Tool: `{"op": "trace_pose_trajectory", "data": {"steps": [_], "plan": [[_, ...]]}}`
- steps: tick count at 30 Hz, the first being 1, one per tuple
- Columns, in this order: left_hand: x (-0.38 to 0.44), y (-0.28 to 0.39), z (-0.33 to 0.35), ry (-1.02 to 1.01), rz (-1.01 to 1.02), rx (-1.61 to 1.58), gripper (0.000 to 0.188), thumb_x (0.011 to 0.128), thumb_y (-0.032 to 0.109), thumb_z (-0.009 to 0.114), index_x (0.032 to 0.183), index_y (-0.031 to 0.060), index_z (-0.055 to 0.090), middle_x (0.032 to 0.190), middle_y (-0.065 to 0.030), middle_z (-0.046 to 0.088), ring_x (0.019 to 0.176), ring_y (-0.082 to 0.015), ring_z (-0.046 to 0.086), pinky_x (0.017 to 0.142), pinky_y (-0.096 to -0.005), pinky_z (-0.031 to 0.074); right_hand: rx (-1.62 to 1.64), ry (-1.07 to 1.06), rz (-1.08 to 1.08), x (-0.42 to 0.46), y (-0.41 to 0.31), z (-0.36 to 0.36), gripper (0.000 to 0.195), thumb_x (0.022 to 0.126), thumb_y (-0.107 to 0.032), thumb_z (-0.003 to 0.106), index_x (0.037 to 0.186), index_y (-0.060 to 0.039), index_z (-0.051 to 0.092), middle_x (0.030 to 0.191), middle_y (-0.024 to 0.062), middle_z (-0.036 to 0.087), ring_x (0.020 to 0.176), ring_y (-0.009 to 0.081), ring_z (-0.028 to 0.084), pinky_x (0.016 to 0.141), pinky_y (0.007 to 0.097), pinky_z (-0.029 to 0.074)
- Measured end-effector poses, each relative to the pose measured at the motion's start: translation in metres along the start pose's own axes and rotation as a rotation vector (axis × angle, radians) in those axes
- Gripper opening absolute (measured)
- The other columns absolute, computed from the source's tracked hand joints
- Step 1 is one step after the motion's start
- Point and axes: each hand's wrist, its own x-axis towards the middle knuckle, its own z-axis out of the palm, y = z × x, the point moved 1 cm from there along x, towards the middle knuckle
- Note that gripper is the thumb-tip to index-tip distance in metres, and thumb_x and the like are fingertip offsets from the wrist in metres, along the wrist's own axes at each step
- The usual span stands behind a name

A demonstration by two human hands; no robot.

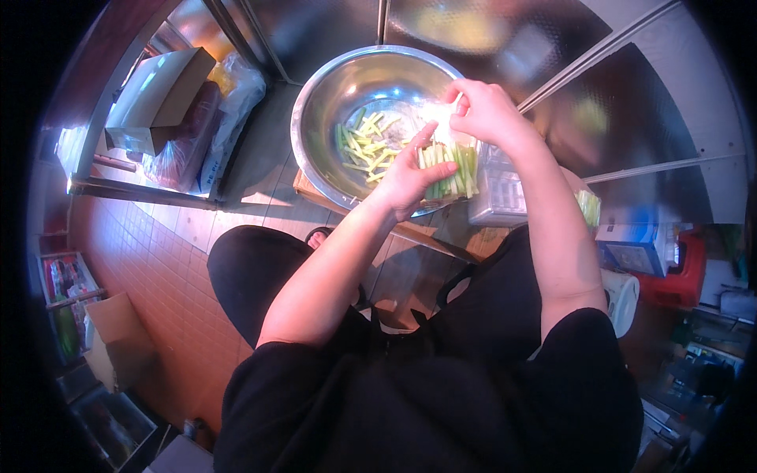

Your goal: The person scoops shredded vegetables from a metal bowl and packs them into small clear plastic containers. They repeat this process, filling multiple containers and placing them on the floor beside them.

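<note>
In front of me a wide stainless steel bowl [322, 77] holds loose cut pieces of pale green stalks [369, 145]. My left hand [414, 171] grips a clear plastic box [475, 151] at the bowl's near right rim. Cut green stalks [443, 159] lie side by side inside that box, with my thumb across them. Above the box's far side, my right hand [485, 112] has its thumb and forefinger pinched close together. A pale sliver shows at those fingertips, but strong glare hides what it is.
Clear plastic boxes [500, 192] stand right of the bowl, near another box of cut stalks [588, 207]. Cardboard [322, 192] lies under the bowl. Farther right are a blue-and-white carton [631, 251] and a red plastic object [674, 278]. A shelf at left holds a cardboard box [157, 100] and plastic bags [233, 106].
</note>
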Motion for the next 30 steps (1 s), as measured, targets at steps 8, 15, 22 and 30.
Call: {"op": "trace_pose_trajectory", "data": {"steps": [8,15,22,30], "plan": [[0.005,0.01,-0.019,0.174,0.233,-0.268,0.057,0.088,0.009,0.064,0.139,0.0133,0.038,0.128,-0.0108,0.05,0.113,-0.0219,0.053,0.092,-0.0368,0.049,0.083,0.068,-0.022,-0.033,-0.031,-0.009,0.019,0.069,-0.016,0.067,0.086,-0.0083,0.063,0.074,0.0114,0.065,0.074,0.0289,0.065,0.07,0.0364,0.052],[-0.005,0.063,-0.041,0.395,0.394,-0.183,0.046,0.094,0.031,0.054,0.136,0.019,0.04,0.123,-0.0092,0.055,0.111,-0.0259,0.057,0.088,-0.0447,0.052,0.461,0.352,-0.164,-0.017,-0.017,0.006,0.015,0.079,-0.007,0.065,0.094,-0.0069,0.066,0.088,0.0076,0.065,0.078,0.0215,0.065,0.07,0.0333,0.053],[-0.016,0.094,-0.059,0.374,0.559,-0.233,0.043,0.086,0.037,0.066,0.121,0.016,0.051,0.12,-0.0069,0.057,0.111,-0.0253,0.056,0.092,-0.0467,0.048,-0.309,-0.382,-0.146,-0.016,0.007,0.108,0.065,0.067,-0.026,0.077,0.124,-0.0082,0.052,0.127,0.0124,0.052,0.118,0.028,0.048,0.098,0.0377,0.044],[-0.012,0.084,-0.068,0.317,0.546,-0.355,0.047,0.085,0.025,0.069,0.126,0.0082,0.051,0.117,-0.0069,0.058,0.108,-0.0219,0.057,0.088,-0.039,0.052,-0.439,-0.531,-0.177,0.002,-0.013,0.143,0.042,0.078,-0.021,0.064,0.115,-0.0033,0.056,0.118,0.015,0.057,0.117,0.0292,0.051,0.095,0.0372,0.045]]}}
